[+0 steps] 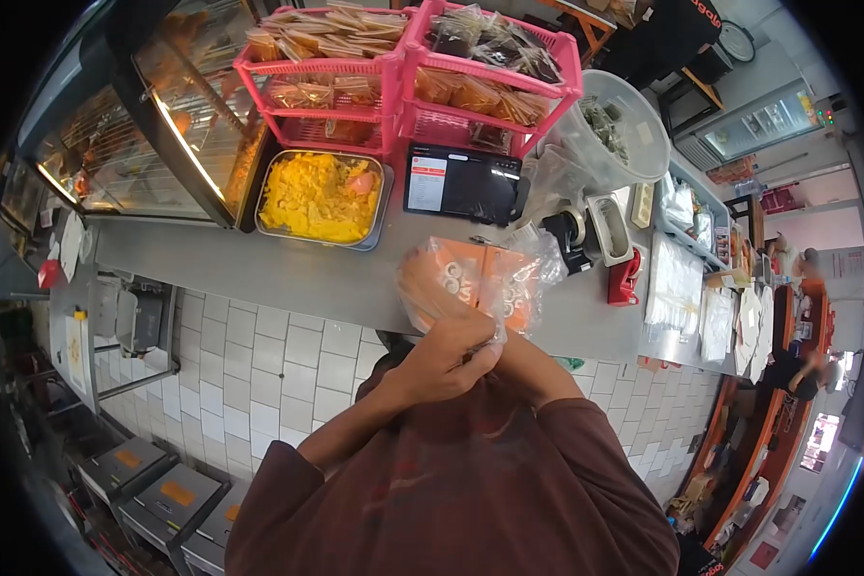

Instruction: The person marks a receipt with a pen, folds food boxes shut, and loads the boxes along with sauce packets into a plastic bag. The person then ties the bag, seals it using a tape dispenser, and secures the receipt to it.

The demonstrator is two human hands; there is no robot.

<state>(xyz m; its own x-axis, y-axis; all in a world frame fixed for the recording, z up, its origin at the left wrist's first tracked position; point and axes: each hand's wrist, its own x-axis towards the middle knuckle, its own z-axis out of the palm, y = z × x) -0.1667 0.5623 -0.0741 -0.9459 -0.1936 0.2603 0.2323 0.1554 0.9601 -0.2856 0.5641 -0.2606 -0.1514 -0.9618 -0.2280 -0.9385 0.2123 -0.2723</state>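
Observation:
A clear plastic bag [538, 254] lies over orange boxes [466, 264] with white lettering at the counter's front edge. I cannot tell whether the boxes are inside it. My left hand [456, 355] is closed, pinching the bag's gathered edge close to my chest. Behind it my right forearm crosses to the left, and my right hand [430, 286] shows blurred through the plastic, beside the boxes; its fingers are not clear. Just beyond the bag, a tablet [463, 184] with a lit screen rests on the counter.
Left of the tablet sits a metal tray [382, 202] of yellow food, near a glass display case [178, 125]. Pink baskets [408, 72] of packets stand behind. To the right are a clear tub [643, 144], a metal container [610, 230], a red tape dispenser [626, 280] and plastic bags [675, 293].

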